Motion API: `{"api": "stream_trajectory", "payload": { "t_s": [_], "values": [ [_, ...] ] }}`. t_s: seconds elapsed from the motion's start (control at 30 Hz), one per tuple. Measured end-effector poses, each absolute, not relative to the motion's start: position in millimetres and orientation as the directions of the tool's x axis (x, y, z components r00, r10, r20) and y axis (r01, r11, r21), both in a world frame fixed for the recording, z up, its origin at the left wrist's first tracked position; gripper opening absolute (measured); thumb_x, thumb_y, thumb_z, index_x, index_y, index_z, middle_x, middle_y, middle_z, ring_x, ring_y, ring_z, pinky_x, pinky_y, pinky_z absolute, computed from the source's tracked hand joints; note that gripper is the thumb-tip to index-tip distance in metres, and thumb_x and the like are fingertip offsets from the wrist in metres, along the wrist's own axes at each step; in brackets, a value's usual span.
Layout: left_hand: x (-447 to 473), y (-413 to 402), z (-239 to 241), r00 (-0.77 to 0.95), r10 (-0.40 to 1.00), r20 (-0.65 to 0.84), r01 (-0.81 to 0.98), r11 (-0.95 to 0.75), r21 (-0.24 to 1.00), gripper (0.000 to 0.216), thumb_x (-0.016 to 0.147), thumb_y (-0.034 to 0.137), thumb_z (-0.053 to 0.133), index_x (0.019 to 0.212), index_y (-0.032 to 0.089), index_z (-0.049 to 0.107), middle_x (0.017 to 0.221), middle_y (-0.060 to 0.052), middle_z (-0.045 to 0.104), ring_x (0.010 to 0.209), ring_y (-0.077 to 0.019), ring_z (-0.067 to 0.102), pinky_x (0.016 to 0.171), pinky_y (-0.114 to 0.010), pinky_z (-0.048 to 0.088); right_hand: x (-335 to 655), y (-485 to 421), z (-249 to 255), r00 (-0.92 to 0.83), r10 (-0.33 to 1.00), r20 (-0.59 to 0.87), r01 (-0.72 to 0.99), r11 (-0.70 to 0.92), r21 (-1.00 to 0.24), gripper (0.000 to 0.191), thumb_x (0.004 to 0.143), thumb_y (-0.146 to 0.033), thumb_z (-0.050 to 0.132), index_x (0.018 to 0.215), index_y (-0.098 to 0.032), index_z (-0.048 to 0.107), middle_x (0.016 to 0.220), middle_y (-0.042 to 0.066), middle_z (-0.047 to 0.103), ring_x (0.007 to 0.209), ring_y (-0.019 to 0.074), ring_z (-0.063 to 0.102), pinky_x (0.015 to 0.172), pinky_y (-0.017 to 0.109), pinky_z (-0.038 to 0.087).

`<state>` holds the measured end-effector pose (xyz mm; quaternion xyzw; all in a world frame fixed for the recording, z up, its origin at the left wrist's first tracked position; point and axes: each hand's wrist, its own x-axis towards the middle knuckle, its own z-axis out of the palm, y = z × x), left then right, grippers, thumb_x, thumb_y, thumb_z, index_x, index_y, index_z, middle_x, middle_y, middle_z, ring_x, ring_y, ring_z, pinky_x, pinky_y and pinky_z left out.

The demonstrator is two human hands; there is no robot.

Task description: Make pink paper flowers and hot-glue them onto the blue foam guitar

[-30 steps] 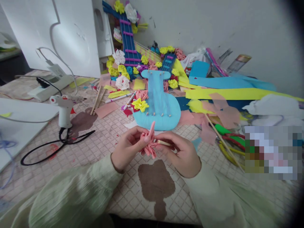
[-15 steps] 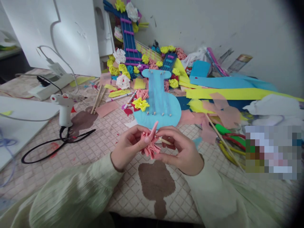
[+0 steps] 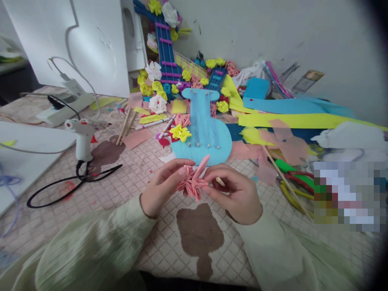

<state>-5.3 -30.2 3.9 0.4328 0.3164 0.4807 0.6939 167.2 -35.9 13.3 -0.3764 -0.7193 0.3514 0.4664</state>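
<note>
Between the earlier frames and this one, the short wooden stick [image 3: 220,182] drew back from the pink paper flower [image 3: 194,185], its pale tip now apart from the petals, while the left thumb slid from the flower's middle to its left side and the long pointed petal leaned further right. The flower was held up above the surface [image 3: 163,250], toward the middle of its near edge. The left hand [image 3: 163,188] had its grip closed on the flower's left side, thumb in front. The right hand [image 3: 239,194] kept the stick in its grip, its thumb touching the flower's right side.

Just beyond the hands lay a light-blue guitar-shaped cutout [image 3: 202,152], a yellow paper flower [image 3: 180,132] overlapping its left side. A white hot glue gun [image 3: 82,141] stood toward the surface's left edge, and a white power strip [image 3: 65,111] sat near the far-left corner. Toward the right edge, a long thin stick [image 3: 286,182] lay beside red-handled [image 3: 300,178] and yellow-handled tools [image 3: 292,197].
</note>
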Motion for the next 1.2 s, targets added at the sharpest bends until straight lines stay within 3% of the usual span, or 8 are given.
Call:
{"api": "stream_trajectory", "payload": {
  "t_s": [0.3,0.47,0.6,0.73,0.97,1.2],
  "values": [
    [-7,-31,11,0.401,0.916,0.03,-0.236,0.071,0.969,0.021,0.069,0.02,0.064,0.087,0.014,0.056,0.075,-0.001,0.059,0.062,-0.0101,0.055,0.058,-0.023,0.046,171,-39,24,-0.292,0.914,0.28,0.136,0.33,-0.934,0.025,0.074,-0.025,0.058,0.099,-0.023,0.055,0.088,0.003,0.054,0.061,0.0093,0.044,0.046,0.021,0.037],
    [-6,-34,13,0.407,0.909,0.091,-0.046,-0.08,0.996,0.021,0.066,0.017,0.067,0.082,0.013,0.055,0.073,-0.001,0.055,0.063,-0.0086,0.05,0.061,-0.022,0.044,170,-38,24,-0.277,0.944,0.181,0.212,0.243,-0.947,0.028,0.067,-0.028,0.066,0.093,-0.021,0.058,0.085,0.003,0.058,0.056,0.0079,0.042,0.047,0.021,0.04],
    [-7,-35,9,0.423,0.899,0.11,-0.051,-0.098,0.994,0.022,0.07,0.019,0.063,0.089,0.015,0.055,0.079,-0.002,0.056,0.068,-0.0108,0.052,0.065,-0.024,0.045,168,-36,20,-0.31,0.934,0.179,0.229,0.256,-0.939,0.021,0.068,-0.029,0.065,0.086,-0.02,0.06,0.08,0.002,0.059,0.059,0.0095,0.048,0.053,0.024,0.043],
    [-9,-35,7,0.443,0.879,0.174,-0.019,-0.185,0.983,0.022,0.075,0.019,0.057,0.097,0.015,0.054,0.088,-0.006,0.057,0.081,-0.0156,0.053,0.074,-0.029,0.044,170,-36,18,-0.299,0.927,0.229,0.222,0.301,-0.927,0.021,0.07,-0.025,0.064,0.09,-0.021,0.059,0.083,0.002,0.057,0.057,0.0082,0.047,0.047,0.021,0.04],
    [-12,-36,9,0.436,0.785,0.439,0.074,-0.518,0.852,0.034,0.07,0.007,0.058,0.101,0.02,0.053,0.097,-0.006,0.055,0.089,-0.0179,0.052,0.08,-0.032,0.042,172,-38,21,-0.361,0.854,0.374,0.203,0.464,-0.862,0.032,0.065,-0.018,0.069,0.095,-0.027,0.061,0.099,0.002,0.048,0.056,0.0049,0.044,0.046,0.019,0.043],
    [-12,-37,12,0.441,0.791,0.424,0.112,-0.517,0.849,0.03,0.07,0.009,0.059,0.097,0.021,0.056,0.094,-0.007,0.058,0.089,-0.0195,0.053,0.079,-0.034,0.043,174,-37,23,-0.364,0.841,0.4,0.21,0.493,-0.844,0.02,0.067,-0.018,0.067,0.085,-0.025,0.063,0.095,0.003,0.05,0.063,0.0082,0.051,0.045,0.02,0.044]
  ]
}}
